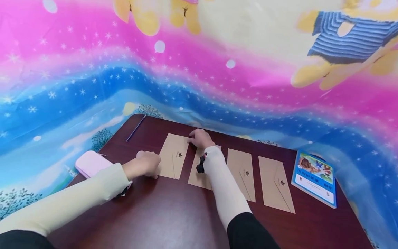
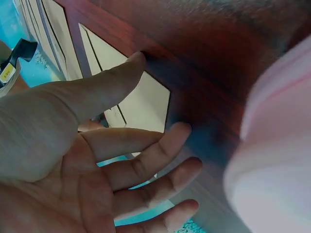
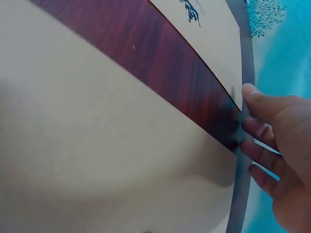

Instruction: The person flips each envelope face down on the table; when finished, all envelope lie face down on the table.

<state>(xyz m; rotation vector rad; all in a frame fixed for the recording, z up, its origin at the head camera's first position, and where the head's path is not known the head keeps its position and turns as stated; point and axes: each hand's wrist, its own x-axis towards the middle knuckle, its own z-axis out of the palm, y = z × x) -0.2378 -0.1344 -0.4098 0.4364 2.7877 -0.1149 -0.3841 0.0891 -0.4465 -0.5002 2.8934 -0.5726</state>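
Observation:
Several brown envelopes with a small dark crown print lie in a row on the dark wooden table. My left hand [image 1: 147, 164] is low over the table at the left edge of the leftmost envelope [image 1: 170, 152]. In the left wrist view its fingers [image 2: 146, 170] are loosely bent and hold nothing, the thumb overlapping an envelope. My right hand [image 1: 201, 139] reaches to the far end of the row, thumb right at the far right corner of the leftmost envelope. Its forearm partly covers the second envelope [image 1: 196, 173]. In the right wrist view its fingers [image 3: 265, 158] are relaxed, with nothing between them.
Two more envelopes, the third [image 1: 240, 162] and the rightmost [image 1: 273, 183], lie to the right. A blue-covered book [image 1: 317, 173] is at the right edge. A pink case [image 1: 93, 162] sits beside the left forearm, and a pencil [image 1: 136, 128] lies far left. A printed cloth [image 1: 186, 76] hangs behind.

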